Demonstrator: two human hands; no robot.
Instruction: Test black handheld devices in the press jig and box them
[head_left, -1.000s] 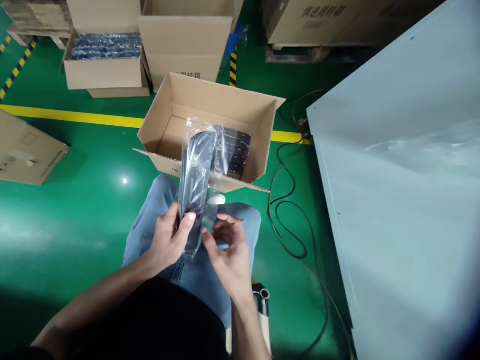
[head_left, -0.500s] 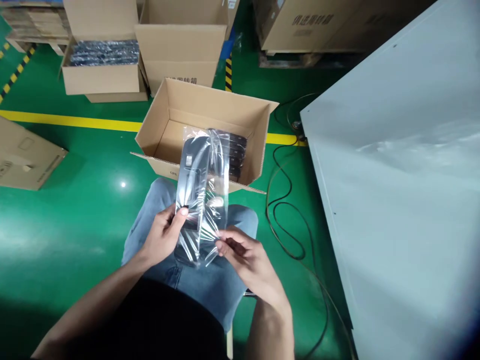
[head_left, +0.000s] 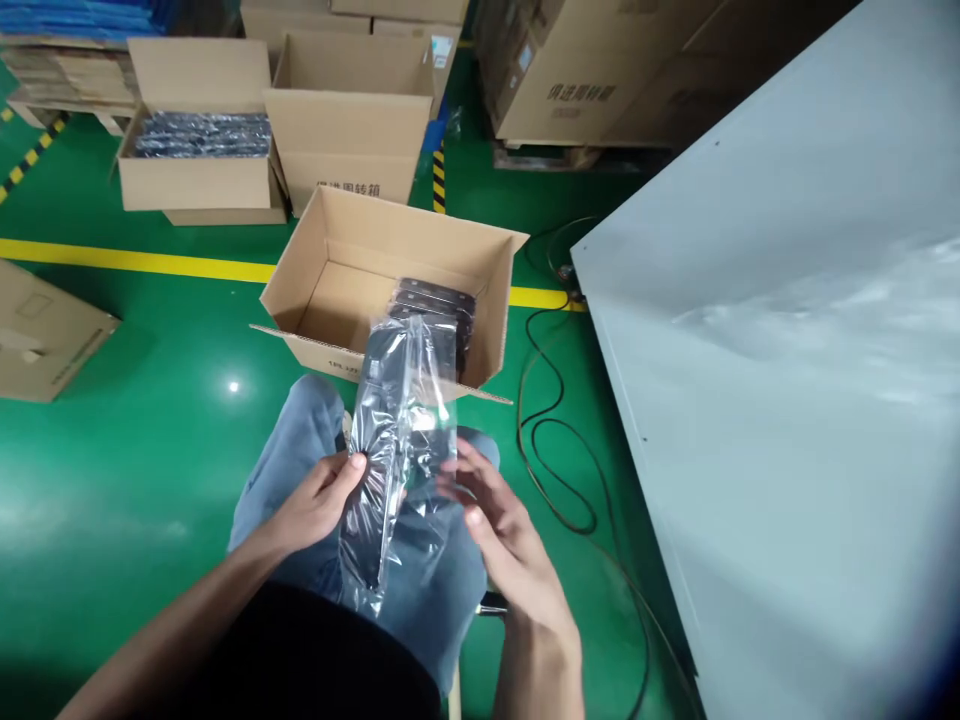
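Note:
My left hand (head_left: 322, 500) grips the left side of a clear plastic bag (head_left: 431, 440) with a flat dark panel (head_left: 375, 430) inside it, thumb on top. The bag lies above my lap, its far end overlapping the near edge of an open cardboard box (head_left: 300, 352). At the bag's right edge, my right hand (head_left: 499, 520) has its fingers spread and somewhat blurred, and it grips nothing. Inside the box, on the right, several dark parts (head_left: 435, 295) stand in a row, partly hidden by the bag.
Behind stand an open carton (head_left: 195, 185) of wrapped parts and a taller carton (head_left: 352, 130). Another carton (head_left: 52, 335) sits at left. Cables (head_left: 559, 430) lie on the green floor beside a large grey panel (head_left: 750, 400). Boxes on a pallet (head_left: 551, 158) are farther back.
My right hand has let go of the bag's edge and opened. The bagged panel has turned and come lower toward my lap, still in my left hand. The camera view has shifted slightly.

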